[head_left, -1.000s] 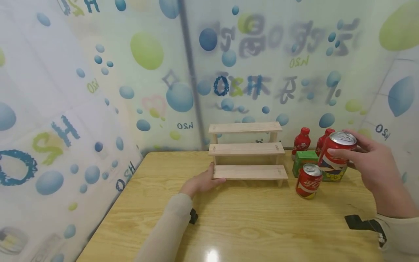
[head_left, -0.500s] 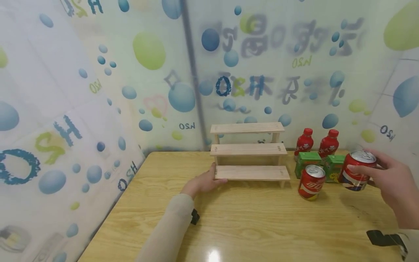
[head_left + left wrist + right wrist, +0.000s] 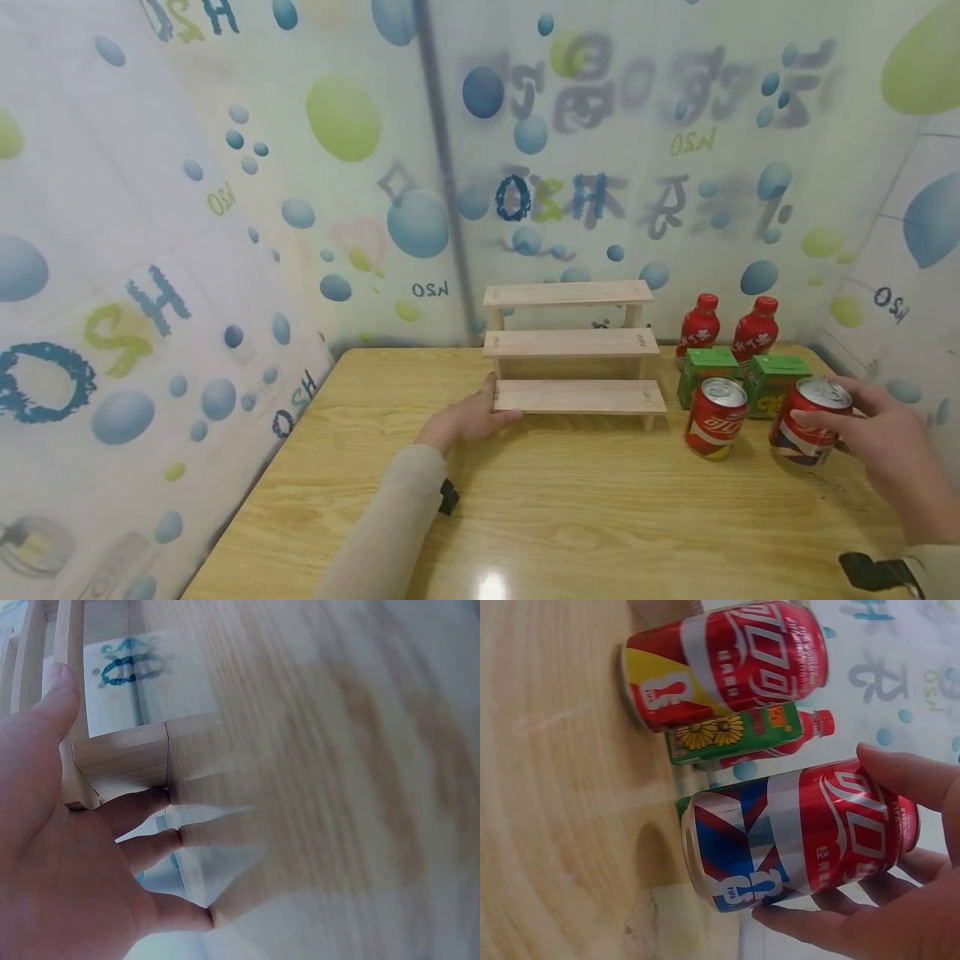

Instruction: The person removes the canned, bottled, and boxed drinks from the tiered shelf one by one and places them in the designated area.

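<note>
My right hand grips a red cola can with blue and white stripes, its thumb on one side and fingers round the other. In the right wrist view the striped can's base seems just above the tabletop, with its shadow beside it. A second cola can, with a yellow patch, stands upright to the left. My left hand rests against the left end of the three-step wooden rack. There the thumb lies along the lowest board, while straight, spread fingers touch the table beside the leg.
Two green drink cartons stand behind the cans, and two red bottles stand behind them near the wall. A wood-grain table carries everything. A patterned curtain closes off the back and sides.
My right hand has carried the striped can rightward and down, from in front of the cartons to just above the table, right of the other can. The left hand stays at the rack.
</note>
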`<state>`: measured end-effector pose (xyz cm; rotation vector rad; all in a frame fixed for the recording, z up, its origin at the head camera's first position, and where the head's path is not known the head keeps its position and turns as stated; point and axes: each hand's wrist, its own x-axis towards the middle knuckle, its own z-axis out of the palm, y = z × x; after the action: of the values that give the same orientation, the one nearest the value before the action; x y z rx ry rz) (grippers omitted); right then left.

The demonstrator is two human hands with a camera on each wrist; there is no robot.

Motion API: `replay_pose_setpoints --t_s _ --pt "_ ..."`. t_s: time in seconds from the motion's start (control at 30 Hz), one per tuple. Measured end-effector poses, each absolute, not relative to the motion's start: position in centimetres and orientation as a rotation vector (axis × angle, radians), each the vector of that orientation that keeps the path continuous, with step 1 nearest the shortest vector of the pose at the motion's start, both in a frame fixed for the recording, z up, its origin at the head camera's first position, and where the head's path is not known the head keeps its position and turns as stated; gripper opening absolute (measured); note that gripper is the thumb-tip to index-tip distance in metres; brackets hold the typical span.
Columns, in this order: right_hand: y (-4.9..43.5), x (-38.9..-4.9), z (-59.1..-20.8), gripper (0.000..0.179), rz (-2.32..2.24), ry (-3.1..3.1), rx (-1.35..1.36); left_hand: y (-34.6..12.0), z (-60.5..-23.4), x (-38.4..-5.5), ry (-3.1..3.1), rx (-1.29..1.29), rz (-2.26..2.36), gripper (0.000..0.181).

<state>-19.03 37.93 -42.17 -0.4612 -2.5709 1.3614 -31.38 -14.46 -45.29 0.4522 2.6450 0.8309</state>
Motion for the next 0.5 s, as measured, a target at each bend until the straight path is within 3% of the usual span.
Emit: replay_pose_setpoints --t_s 0.5 --pt "37.86 -18.30 -43.06 0.082 1.389 -2.589 -0.470 -14.02 -45.10 -31.16 2.602 0.453 0.880 0.115"
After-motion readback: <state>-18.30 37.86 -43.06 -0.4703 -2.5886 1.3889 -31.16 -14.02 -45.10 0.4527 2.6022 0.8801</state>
